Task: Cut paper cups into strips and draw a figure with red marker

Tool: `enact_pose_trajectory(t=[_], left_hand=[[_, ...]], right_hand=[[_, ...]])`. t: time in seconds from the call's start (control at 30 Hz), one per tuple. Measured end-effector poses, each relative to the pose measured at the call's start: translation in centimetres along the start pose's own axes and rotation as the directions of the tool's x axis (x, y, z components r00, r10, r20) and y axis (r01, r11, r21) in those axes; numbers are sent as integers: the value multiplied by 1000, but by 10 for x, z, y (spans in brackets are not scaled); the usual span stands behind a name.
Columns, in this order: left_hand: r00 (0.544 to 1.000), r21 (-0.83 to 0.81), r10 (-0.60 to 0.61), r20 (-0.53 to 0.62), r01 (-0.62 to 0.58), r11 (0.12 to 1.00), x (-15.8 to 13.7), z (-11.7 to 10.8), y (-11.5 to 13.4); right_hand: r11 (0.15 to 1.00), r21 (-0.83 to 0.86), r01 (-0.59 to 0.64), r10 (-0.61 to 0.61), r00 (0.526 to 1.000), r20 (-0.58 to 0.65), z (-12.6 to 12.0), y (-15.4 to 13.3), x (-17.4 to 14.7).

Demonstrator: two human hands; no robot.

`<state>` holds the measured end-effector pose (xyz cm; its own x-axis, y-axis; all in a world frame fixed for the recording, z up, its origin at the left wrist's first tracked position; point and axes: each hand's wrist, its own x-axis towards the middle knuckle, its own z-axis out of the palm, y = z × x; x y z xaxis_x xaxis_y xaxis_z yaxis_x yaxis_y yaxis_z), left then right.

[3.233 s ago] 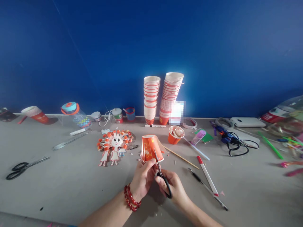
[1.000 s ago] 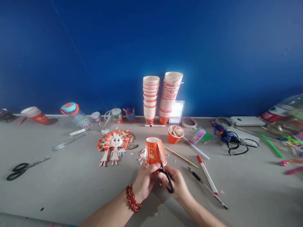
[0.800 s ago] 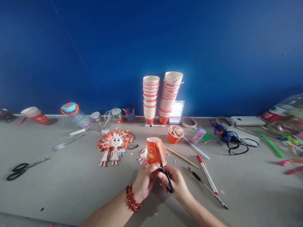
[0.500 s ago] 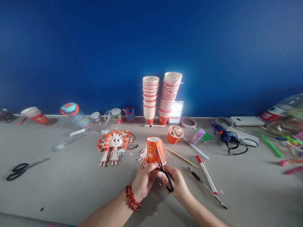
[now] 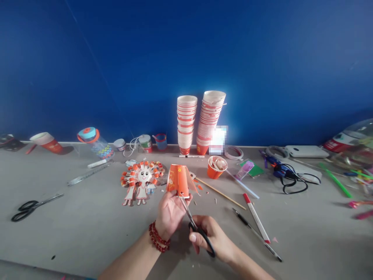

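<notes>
Orange cup (image 5: pixel 176 179) with splayed flap (image 5: pixel 191 184): left hand (image 5: pixel 171 215) holds it, right hand (image 5: pixel 212 236) grips scissors (image 5: pixel 191 220).

Single head-worn view, facing forward and down over the counter (image 5: pixel 93 233). Wide angle, stretched toward the side edges. Left hand (image 5: pixel 171 214) and right hand (image 5: pixel 211 237) sit close, low centre, arms (image 5: pixel 131 254) cut by the bottom edge. Cup stacks (image 5: pixel 187 126) farther off, near mid-frame; blue wall (image 5: pixel 145 58) behind fills the top half.

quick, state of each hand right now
Left hand: holding the cut orange paper cup.
Right hand: closed on the black-handled scissors.
</notes>
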<state>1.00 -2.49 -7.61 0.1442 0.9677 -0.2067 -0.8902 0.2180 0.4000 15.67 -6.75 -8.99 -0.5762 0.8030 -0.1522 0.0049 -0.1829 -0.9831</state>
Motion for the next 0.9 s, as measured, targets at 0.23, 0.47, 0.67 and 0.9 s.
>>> enact_pose_trajectory(t=[0.23,0.47,0.67,0.9], left_hand=[[998,-109,18,58,-11,994,2,0,5],[999,-77,54,-5,-54,996,0,4,9],[998,-19,51,39,-50,999,4,4,9],[989,202,-124,76,107,974,-12,8,-12]], right_hand=[[1000,-2,-7,7,1000,10,3,-2,-1],[998,-36,-45,44,999,-16,2,-5,-1],[999,-36,22,-29,978,-205,-1,-10,-2],[979,58,194,-147,876,-459,-2,-10,-1]])
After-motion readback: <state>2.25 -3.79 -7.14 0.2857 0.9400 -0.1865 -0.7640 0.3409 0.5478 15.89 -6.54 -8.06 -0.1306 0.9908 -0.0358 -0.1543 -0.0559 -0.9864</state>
